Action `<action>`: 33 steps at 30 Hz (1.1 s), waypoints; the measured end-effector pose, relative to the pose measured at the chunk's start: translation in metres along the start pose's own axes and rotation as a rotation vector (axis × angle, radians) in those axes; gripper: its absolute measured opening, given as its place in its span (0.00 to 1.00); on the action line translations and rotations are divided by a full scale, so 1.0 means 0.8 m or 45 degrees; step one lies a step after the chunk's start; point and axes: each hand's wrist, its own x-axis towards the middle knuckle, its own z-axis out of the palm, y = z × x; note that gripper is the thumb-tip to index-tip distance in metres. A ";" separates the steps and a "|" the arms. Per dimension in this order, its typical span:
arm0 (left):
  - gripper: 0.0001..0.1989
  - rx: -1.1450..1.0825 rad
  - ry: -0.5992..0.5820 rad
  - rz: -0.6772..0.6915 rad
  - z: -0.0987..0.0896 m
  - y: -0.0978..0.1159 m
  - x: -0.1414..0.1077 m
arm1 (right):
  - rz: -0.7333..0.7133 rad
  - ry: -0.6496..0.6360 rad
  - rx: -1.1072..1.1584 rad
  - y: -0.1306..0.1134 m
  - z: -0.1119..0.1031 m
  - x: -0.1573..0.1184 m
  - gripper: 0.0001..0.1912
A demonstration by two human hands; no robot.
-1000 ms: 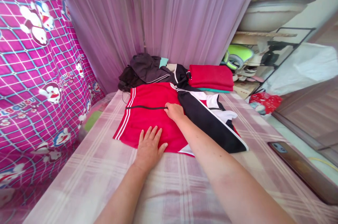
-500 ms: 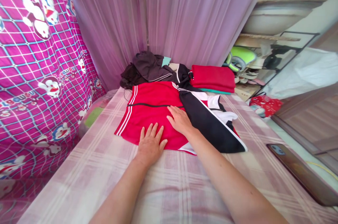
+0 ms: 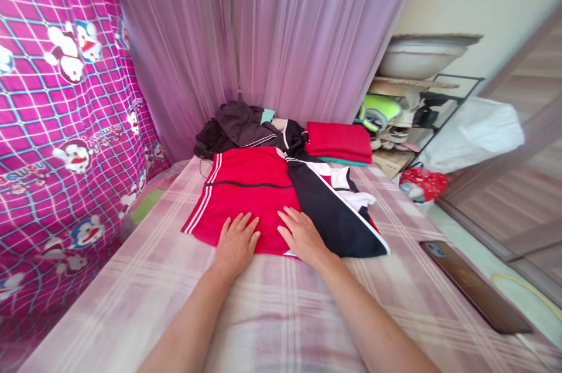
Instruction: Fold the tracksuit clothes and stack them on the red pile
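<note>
A red, black and white jacket [image 3: 259,209] lies spread on the plaid-covered table, its white-striped hem to the left. A black zip line crosses the red part. One black sleeve [image 3: 329,212] with white piping slants over it toward the right. My left hand [image 3: 237,242] rests flat on the lower red cloth near the front edge, fingers apart. To its right, my right hand [image 3: 302,235] lies palm down on the red cloth beside the black sleeve, fingers stretched out. Neither hand grips the fabric.
Behind the jacket sit a heap of dark clothes [image 3: 237,124] and a folded red stack [image 3: 338,140]. A phone [image 3: 476,285] lies at the table's right edge. A shelf rack with shoes [image 3: 397,134] stands at the back right; a pink patterned curtain [image 3: 79,109] hangs left.
My right hand has slid toward me across the red cloth, from the zip line to the lower part. My left hand stays flat on the cloth. The camera view has shifted a little.
</note>
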 end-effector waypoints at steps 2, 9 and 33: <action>0.21 0.001 0.004 0.000 0.001 -0.002 0.000 | -0.028 0.148 0.026 0.013 -0.005 -0.011 0.22; 0.21 0.001 0.038 0.015 0.006 -0.007 -0.001 | 0.205 0.561 -0.018 0.126 -0.038 -0.051 0.19; 0.23 0.052 -0.072 -0.038 0.004 -0.008 0.001 | 0.570 0.563 -0.173 0.196 -0.018 -0.082 0.16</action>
